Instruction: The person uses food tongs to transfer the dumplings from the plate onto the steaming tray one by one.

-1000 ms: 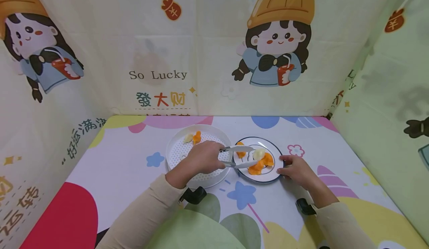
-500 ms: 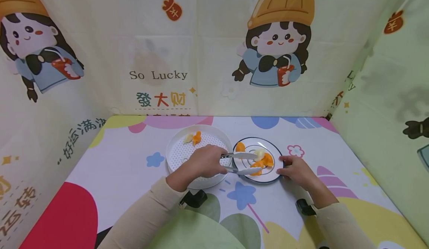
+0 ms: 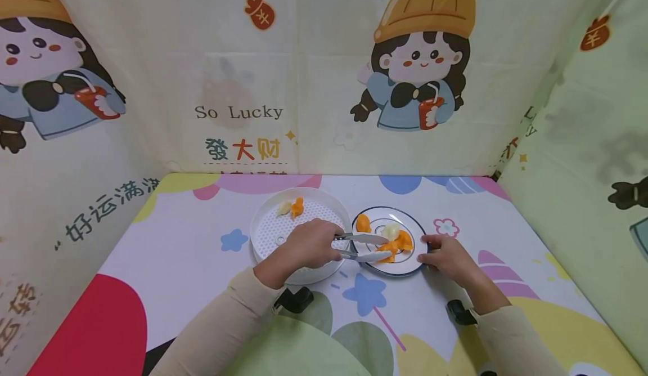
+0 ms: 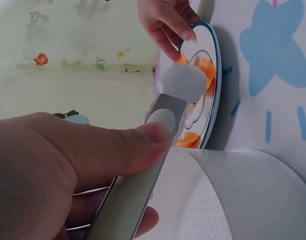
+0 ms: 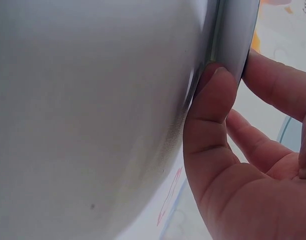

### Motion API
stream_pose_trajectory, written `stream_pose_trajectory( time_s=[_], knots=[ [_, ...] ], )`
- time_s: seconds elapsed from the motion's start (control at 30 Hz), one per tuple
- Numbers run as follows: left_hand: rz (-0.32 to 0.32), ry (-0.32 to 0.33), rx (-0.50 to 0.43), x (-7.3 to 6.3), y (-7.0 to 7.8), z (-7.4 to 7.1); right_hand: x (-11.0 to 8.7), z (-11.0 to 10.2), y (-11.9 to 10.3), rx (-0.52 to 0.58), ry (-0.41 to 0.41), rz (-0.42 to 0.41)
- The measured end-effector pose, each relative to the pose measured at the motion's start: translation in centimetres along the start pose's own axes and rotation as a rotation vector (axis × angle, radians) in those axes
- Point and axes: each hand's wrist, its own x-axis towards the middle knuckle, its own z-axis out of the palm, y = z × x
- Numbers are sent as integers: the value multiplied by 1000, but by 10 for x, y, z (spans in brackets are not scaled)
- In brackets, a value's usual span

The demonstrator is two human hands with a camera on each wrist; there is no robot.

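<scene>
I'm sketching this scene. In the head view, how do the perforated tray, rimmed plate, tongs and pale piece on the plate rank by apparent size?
1. Perforated tray
2. Rimmed plate
3. Tongs, judged by their visible part; the left hand covers some
4. Pale piece

White tray [image 3: 264, 236] and right hand [image 3: 448, 259] flanked the plate [image 3: 403, 219].
Tongs [image 3: 364, 238] reached across its left half; the far side lay open.

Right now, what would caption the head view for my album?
Left hand holds tongs over a plate beside a tray; right hand grips the plate.
</scene>
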Motion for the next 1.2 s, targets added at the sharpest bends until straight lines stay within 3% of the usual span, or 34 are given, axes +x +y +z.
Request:
stream_pose_trajectory(
  time_s=[0.43, 0.57, 0.83, 1.07, 1.2],
  knots=[
    [10, 70, -132, -13, -20, -19, -1, 0, -2, 12, 9, 10],
    [-21, 110, -121, -18, -28, -27, -1, 1, -2, 9, 9, 8],
    [-68, 185, -87, -28, -58, -38, -1, 2, -3, 1, 11, 17],
    [-177, 213, -93, -36, -80, -42, 0, 4, -1, 1, 16, 24],
    [-205, 225, -82, -37, -91, -39, 0, 4, -1, 0, 18, 21]
  ],
)
